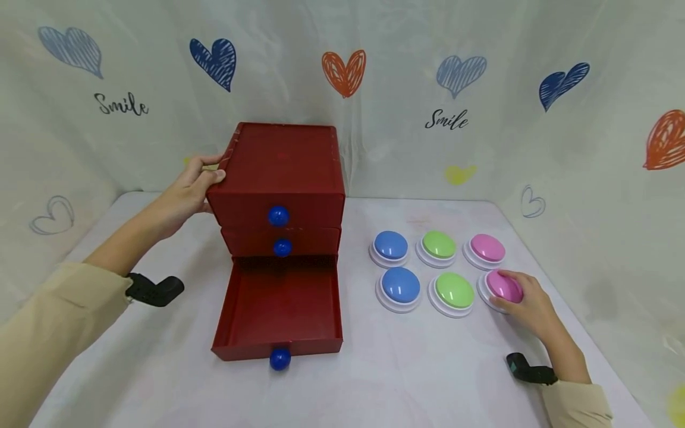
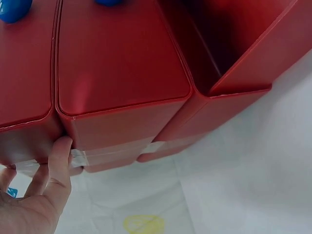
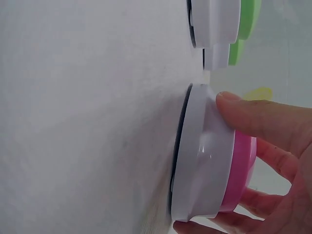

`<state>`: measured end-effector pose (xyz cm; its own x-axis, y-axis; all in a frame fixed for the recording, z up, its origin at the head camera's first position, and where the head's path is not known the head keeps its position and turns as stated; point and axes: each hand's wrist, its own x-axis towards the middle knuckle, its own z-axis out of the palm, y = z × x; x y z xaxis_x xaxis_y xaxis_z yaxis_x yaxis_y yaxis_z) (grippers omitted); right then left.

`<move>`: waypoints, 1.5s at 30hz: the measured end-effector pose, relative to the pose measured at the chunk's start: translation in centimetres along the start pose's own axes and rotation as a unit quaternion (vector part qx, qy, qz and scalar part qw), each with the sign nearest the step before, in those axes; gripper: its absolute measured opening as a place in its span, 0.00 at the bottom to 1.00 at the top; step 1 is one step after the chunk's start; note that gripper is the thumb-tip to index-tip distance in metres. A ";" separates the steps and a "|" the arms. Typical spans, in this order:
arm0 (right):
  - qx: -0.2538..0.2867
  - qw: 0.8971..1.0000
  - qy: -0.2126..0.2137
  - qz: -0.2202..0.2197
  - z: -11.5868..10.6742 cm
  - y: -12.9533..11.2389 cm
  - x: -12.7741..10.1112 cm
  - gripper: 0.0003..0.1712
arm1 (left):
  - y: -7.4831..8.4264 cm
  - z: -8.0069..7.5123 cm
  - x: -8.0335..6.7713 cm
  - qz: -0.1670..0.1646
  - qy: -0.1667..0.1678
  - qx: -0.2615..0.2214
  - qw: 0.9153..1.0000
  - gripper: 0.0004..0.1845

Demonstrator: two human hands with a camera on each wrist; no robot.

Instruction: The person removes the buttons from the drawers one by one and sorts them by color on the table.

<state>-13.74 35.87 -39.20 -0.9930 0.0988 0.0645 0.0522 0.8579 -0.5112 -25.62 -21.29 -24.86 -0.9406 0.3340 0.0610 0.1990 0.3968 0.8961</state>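
A red three-drawer box (image 1: pixel 283 160) stands left of centre, with a blue ball knob on each drawer. Its bottom drawer (image 1: pixel 283 303) is pulled out and shows a bare red inside; the upper two are closed. My left hand (image 1: pixel 187 190) rests against the box's upper left side, fingertips (image 2: pixel 62 148) touching the red wall by the clear tape. At the right, my right hand (image 1: pixel 527 303) grips the nearer pink push button (image 1: pixel 503 287), thumb at its white base (image 3: pixel 207 151) and fingers around the far side. The button stands on the table.
Beside the held button are a green button (image 1: pixel 454 290) and a blue button (image 1: pixel 400 285). Behind them stand another blue (image 1: pixel 390 245), green (image 1: pixel 439 244) and pink button (image 1: pixel 487 247). A white curtain (image 1: pixel 396 160) printed with hearts hangs behind the white table (image 1: pixel 369 392).
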 end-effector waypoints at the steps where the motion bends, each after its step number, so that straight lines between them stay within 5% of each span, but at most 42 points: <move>1: -0.001 1.000 -0.004 -0.002 0.0 0.1 0.0 0.38 | 0.0 0.0 0.0 0.000 0.000 0.000 1.000 0.27; 23: -0.011 1.000 -0.023 -0.010 -0.8 -1.1 -0.1 0.39 | 0.2 0.2 -0.1 -0.007 0.009 0.010 1.000 0.28; 29: -0.012 0.998 0.005 -0.060 -1.3 -3.5 -0.8 0.34 | 0.2 0.3 -0.1 -0.006 0.007 0.011 1.000 0.28; 45: -0.017 0.981 -0.012 -0.195 -1.6 -12.3 -2.4 0.26 | 0.5 0.2 -0.1 -0.013 0.003 0.006 1.000 0.29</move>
<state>-11.86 25.92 -31.72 -0.9401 -0.2521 0.2294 -0.3296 0.8441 -0.4230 -25.37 -21.02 -24.54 -0.9470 0.3189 0.0394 0.1770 0.4153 0.8923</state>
